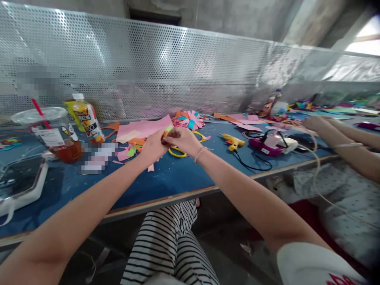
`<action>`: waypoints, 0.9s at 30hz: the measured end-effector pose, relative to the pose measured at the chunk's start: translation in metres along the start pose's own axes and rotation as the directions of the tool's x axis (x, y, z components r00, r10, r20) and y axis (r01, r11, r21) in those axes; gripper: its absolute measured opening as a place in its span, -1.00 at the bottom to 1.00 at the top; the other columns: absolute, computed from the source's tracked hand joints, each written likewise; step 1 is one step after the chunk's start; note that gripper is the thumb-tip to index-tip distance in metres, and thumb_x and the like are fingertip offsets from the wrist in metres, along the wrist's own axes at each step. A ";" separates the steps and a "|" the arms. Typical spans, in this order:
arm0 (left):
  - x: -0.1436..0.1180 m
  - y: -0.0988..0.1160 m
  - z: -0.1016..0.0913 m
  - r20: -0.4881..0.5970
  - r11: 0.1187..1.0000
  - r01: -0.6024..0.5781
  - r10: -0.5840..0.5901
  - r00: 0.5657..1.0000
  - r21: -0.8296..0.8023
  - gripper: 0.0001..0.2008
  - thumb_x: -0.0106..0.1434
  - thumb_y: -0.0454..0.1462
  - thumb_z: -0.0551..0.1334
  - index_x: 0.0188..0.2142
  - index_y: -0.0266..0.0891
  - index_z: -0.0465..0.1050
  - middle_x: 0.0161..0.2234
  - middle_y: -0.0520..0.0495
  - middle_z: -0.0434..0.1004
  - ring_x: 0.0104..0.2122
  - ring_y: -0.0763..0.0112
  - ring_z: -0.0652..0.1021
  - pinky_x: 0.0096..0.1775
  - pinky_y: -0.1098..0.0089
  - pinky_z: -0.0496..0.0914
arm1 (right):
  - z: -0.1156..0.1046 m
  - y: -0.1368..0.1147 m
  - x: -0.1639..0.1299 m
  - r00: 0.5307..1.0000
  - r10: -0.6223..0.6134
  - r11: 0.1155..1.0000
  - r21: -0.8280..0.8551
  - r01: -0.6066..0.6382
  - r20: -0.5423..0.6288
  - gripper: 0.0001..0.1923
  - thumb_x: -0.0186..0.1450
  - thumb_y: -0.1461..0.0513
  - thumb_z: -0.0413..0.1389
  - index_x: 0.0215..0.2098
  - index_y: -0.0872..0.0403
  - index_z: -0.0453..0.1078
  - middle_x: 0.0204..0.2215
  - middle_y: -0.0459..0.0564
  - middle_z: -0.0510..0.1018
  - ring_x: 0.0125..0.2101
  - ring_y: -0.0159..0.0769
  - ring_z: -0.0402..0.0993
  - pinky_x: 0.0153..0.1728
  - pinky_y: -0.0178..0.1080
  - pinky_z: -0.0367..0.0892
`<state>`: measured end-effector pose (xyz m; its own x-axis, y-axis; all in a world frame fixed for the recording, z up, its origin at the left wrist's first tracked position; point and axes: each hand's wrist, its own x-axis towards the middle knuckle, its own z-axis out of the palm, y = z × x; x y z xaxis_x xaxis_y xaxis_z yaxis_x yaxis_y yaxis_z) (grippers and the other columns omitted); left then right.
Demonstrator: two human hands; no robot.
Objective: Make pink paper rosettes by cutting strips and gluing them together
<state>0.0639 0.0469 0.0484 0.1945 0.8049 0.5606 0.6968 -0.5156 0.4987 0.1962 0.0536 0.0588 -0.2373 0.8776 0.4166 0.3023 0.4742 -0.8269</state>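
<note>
Two hands, left hand (154, 147) and right hand (182, 140) together, pinching one paper piece (166, 131); one yellow scissors (178, 152), one glue gun (233, 141)

A small folded piece of green and orange craft paper (166, 131) is pinched upright above scattered coloured paper scraps (132, 149).

Table (178, 178): matt blue covering, pale wood-like edge strip. Back panel (166, 67): perforated sheet metal, silvery, with soft sheen. Paper sheets (142, 128): matt pink paper; scraps in orange and green are also matt. Cup (50, 130): clear glossy plastic with red straw. Glue gun (233, 141): smooth yellow plastic. Trousers (172, 241): striped cloth. Scissor handles (178, 152): glossy yellow plastic.
</note>
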 end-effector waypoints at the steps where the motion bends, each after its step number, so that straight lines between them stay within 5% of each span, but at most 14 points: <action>1: 0.002 -0.006 -0.003 -0.015 1.000 0.031 -0.031 0.999 0.003 -0.81 -0.02 -0.29 0.17 -0.55 -0.20 0.10 -0.61 0.10 0.16 -0.56 0.50 0.24 -0.49 0.44 0.09 | 0.009 0.004 0.009 1.000 -0.009 0.999 0.035 0.010 -0.005 -0.91 0.03 0.27 0.15 -0.51 0.13 0.32 -0.54 -0.07 0.46 -0.50 -0.41 0.39 -0.42 -0.30 0.32; 10: 0.000 -0.050 0.001 -0.004 0.993 0.117 -0.117 0.993 0.002 -0.77 -0.01 -0.39 0.11 -0.55 -0.17 -0.02 -0.61 0.12 0.11 -0.57 0.50 0.24 -0.51 0.45 0.08 | 0.049 0.033 0.023 0.995 -0.090 0.967 0.243 0.078 0.039 -0.83 0.02 0.21 0.11 -0.42 0.09 0.24 -0.49 -0.16 0.36 -0.43 -0.45 0.32 -0.35 -0.31 0.31; 16: -0.005 -0.052 0.005 -0.005 0.996 0.078 -0.078 0.997 -0.039 -0.78 -0.02 -0.39 0.12 -0.50 -0.17 0.01 -0.57 0.10 0.18 -0.53 0.48 0.28 -0.49 0.45 0.13 | 0.051 0.038 0.013 0.964 -0.266 0.962 0.064 0.264 0.026 -0.73 0.04 0.15 0.17 -0.32 0.08 0.28 -0.31 -0.05 0.38 -0.27 -0.37 0.33 -0.14 -0.23 0.28; 21: -0.006 -0.043 0.005 0.007 0.994 0.104 -0.104 0.995 -0.028 -0.78 -0.06 -0.40 0.14 -0.51 -0.17 0.05 -0.59 0.12 0.16 -0.53 0.48 0.28 -0.47 0.45 0.12 | 0.051 0.048 0.021 0.986 -0.158 0.986 0.037 0.161 -0.061 -0.82 0.18 0.15 -0.01 -0.45 0.09 0.30 -0.51 -0.10 0.39 -0.46 -0.41 0.33 -0.36 -0.29 0.31; 27: -0.004 -0.041 0.004 0.068 0.986 0.156 -0.152 0.986 -0.060 -0.81 -0.07 -0.36 0.18 -0.51 -0.19 0.12 -0.56 0.12 0.21 -0.50 0.48 0.30 -0.44 0.45 0.15 | 0.042 0.054 0.025 0.996 -0.037 0.988 0.149 0.050 -0.085 -0.79 0.12 0.10 0.05 -0.46 0.10 0.30 -0.58 -0.14 0.38 -0.53 -0.44 0.32 -0.50 -0.36 0.29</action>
<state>0.0375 0.0661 0.0228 0.1332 0.8919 0.4322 0.6756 -0.4007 0.6189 0.1676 0.0984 0.0084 -0.1687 0.8620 0.4780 0.1491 0.5017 -0.8521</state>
